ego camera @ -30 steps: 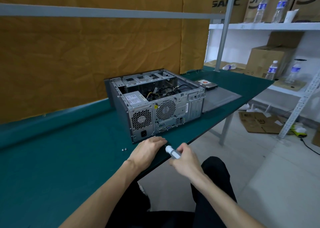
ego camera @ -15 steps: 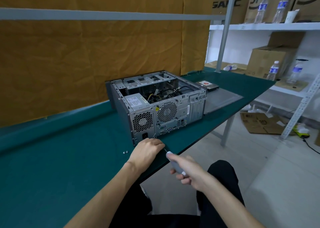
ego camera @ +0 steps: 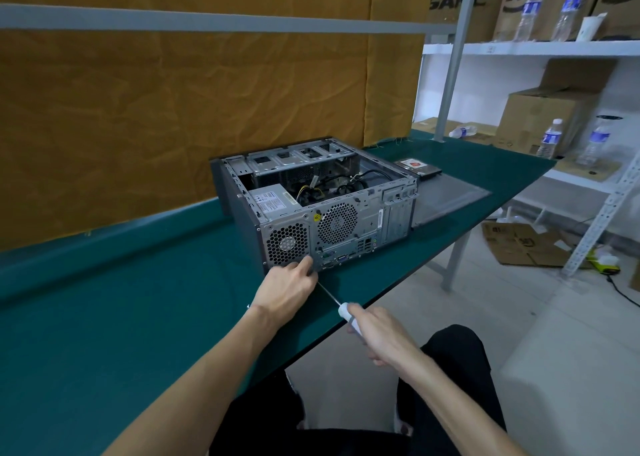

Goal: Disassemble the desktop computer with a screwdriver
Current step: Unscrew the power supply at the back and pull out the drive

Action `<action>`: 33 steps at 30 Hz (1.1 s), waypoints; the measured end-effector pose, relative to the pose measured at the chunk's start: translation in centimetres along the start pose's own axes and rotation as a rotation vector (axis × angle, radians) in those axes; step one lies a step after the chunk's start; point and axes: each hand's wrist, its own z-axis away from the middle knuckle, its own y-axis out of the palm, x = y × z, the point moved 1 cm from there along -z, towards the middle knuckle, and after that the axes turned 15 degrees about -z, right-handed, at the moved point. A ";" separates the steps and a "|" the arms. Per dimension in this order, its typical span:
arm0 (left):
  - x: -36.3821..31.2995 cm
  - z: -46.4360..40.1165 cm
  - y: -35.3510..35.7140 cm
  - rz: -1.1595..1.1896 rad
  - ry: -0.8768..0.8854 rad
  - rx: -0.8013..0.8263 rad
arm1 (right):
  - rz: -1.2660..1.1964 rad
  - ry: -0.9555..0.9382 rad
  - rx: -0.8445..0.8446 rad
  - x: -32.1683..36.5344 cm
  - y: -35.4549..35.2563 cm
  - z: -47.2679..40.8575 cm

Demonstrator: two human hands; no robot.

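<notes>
Fingers of the right hand, nearest the viewer at about five o'clock, are curled around the white plastic handle of a slim metal-shafted screwdriver. Its thin shaft runs up toward eleven o'clock and vanishes behind the left hand, so the tip is hidden. The left hand sits just beyond, near the centre, its fingers bent against the lower rear corner of the grey metal desktop computer case; whether they pinch a screw or only steady the shaft cannot be told.

The case lies on its side on the dark green matted surface, rear panel facing the viewer, with two round fan grilles and a row of ports showing. Its upward side is already uncovered, so the silver power supply box, a bundle of black and yellow cables and the empty drive bays can be seen inside.

At two o'clock from the case, a flat grey metal side panel lies on the surface, with a rectangular hard drive bearing a red and white label just beyond it.

Judging from this, the cover and one drive are out, while the power supply, fans, cabling and board remain inside. The work now seems to be a rear-panel screw near the power supply, so most of the disassembly is probably still ahead.
</notes>
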 end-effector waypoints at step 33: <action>-0.9 0.0 0.7 0.006 -0.159 -0.019 | 0.334 -0.279 -0.191 0.5 0.3 1.5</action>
